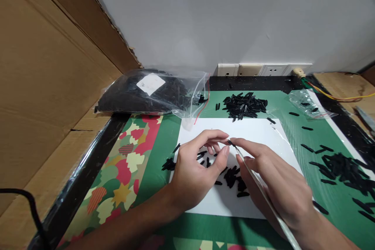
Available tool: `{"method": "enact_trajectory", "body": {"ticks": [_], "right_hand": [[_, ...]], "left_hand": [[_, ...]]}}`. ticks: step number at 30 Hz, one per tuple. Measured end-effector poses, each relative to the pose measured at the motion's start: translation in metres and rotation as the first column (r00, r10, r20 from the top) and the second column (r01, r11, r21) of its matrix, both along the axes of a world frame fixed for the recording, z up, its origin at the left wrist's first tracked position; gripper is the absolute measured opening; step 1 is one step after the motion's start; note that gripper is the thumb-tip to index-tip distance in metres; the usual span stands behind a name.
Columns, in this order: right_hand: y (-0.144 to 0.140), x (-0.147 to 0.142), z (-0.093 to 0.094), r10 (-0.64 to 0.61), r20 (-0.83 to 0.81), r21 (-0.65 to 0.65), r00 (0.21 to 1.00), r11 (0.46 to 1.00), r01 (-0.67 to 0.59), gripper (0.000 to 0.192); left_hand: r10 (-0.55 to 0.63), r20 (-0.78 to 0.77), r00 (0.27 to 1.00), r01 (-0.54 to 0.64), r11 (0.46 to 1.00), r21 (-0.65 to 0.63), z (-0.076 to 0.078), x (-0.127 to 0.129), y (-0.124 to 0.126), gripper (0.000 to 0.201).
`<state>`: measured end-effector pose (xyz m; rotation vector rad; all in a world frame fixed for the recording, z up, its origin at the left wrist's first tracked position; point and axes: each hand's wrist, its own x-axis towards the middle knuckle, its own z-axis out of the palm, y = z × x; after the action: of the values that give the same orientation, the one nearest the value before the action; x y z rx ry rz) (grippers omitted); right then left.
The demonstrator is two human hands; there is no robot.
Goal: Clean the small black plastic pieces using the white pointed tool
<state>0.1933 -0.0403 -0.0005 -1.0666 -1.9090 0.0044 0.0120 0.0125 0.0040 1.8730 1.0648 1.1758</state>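
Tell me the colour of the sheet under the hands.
White paper sheet, clearest in the head view.

Matt white paper sheet (258,133), glossy clear plastic bag (152,91), rough brown cardboard (43,86), slim metal tool (263,195).

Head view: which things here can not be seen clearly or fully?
- Small black piece: pinched between the fingertips of both hands, too small to tell its shape.
- Thin tool in the right hand: its lower end is cut off by the bottom edge.
- Label on the plastic bag: writing too small to read.
- Pieces on the white sheet: partly hidden under the left hand.
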Motion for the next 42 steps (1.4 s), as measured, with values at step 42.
{"method": "enact_trajectory", "body": {"ticks": [42], "right_hand": [[-0.004,0.014,0.021,0.058,-0.082,-0.123,0.995,0.990,-0.068,0.008]], "left_hand": [[-0.085,0.159,0.984,0.036,0.957,0.289,0.001,-0.002,0.000,0.031]]}}
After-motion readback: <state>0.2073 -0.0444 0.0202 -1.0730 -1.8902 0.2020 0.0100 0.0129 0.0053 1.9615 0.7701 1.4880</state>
